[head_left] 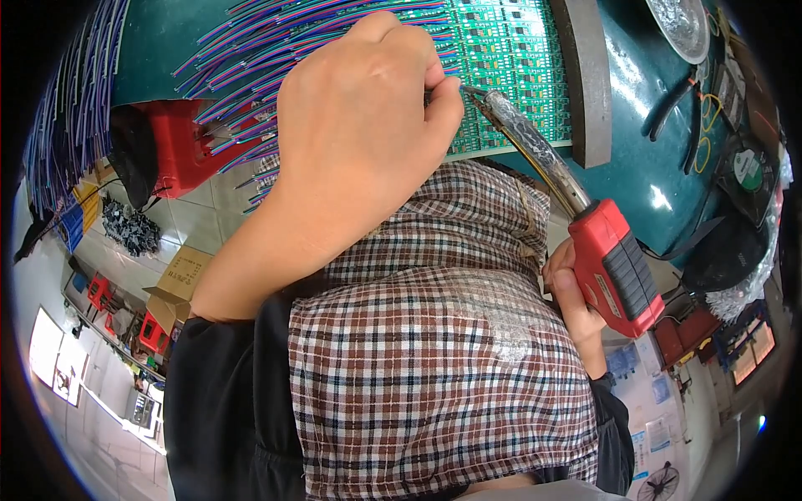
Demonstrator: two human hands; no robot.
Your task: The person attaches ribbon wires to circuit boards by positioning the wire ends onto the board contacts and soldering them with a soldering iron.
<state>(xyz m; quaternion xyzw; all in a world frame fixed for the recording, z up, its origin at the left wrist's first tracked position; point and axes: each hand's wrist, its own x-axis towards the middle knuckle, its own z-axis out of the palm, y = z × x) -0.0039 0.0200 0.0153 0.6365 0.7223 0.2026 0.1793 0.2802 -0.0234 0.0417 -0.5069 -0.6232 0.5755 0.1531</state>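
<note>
My left hand (363, 117) is closed in a pinch over the green circuit boards (514, 67), on what looks like a thin wire, mostly hidden by the fingers. My right hand (576, 296) grips the red and black handle of a soldering gun (614, 267). Its long metal barrel points up and left, and the thin tip is close beside my left fingertips. Bundles of multicoloured wires (251, 79) run from the left edge of the boards, partly beneath my left hand.
A grey metal bar (585, 83) lies along the boards' right side on the green table (631, 125). Farther right are black-handled pliers (672, 108) and a metal dish (681, 29). More wires (75, 108) hang at the far left, near a red stool (180, 150) and a cardboard box (180, 280).
</note>
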